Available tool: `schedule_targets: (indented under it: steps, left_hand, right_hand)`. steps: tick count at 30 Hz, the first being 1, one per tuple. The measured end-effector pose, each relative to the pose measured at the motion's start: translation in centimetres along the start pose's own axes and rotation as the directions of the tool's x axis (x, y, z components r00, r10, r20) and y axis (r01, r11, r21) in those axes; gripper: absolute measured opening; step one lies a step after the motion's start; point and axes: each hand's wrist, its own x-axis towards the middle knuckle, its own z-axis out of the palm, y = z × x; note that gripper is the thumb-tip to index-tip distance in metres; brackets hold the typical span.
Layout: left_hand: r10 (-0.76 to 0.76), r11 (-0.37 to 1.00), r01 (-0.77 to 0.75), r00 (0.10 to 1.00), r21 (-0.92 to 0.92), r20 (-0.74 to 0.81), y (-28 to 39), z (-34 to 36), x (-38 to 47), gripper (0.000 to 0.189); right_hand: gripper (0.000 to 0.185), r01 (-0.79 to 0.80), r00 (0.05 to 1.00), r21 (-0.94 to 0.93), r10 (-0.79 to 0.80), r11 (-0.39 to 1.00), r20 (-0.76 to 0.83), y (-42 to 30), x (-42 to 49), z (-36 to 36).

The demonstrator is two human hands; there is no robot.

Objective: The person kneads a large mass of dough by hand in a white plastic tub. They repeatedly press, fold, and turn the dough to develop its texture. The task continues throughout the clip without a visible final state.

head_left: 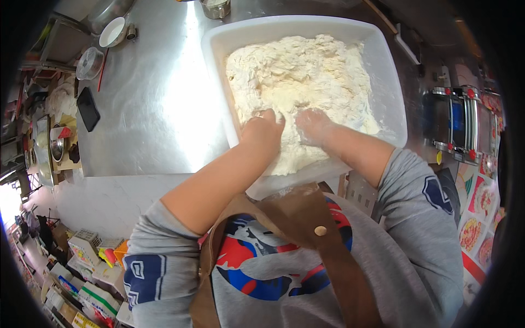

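A large mass of pale, rough dough [299,69] fills much of a white plastic tub [387,94]. Both of my hands are inside the tub, at the near part of the dough. My left hand [264,127] presses into it with curled fingers, the fingertips partly sunk or hidden. My right hand [313,125], dusted with flour, is pushed into the dough a little to the right, and its fingers are out of sight. Whether either hand grips a piece of dough does not show.
The tub stands on a stainless steel table [135,135]. At the left lie a black phone [88,108], a clear plastic container [90,63], a red stick [103,70] and a white bowl [112,32]. A metal cup [216,9] stands beyond the tub. A roller machine [457,123] is at the right.
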Motion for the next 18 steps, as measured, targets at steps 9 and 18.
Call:
schedule_targets:
  steps: [9,18]
  left_hand:
    - [-0.28,0.831,0.319,0.948,-0.456,0.154,-1.3,0.2,9.1,0.027]
    - [-0.149,0.981,0.165,0.977,-0.098,0.151,1.9,-1.6,5.7,0.027]
  right_hand:
    - [0.035,0.335,0.912,0.502,-0.142,0.798,-0.384,8.1,6.9,4.4]
    - [0.036,0.376,0.88,0.15,-0.302,0.914,-0.368,8.0,-1.4,1.7]
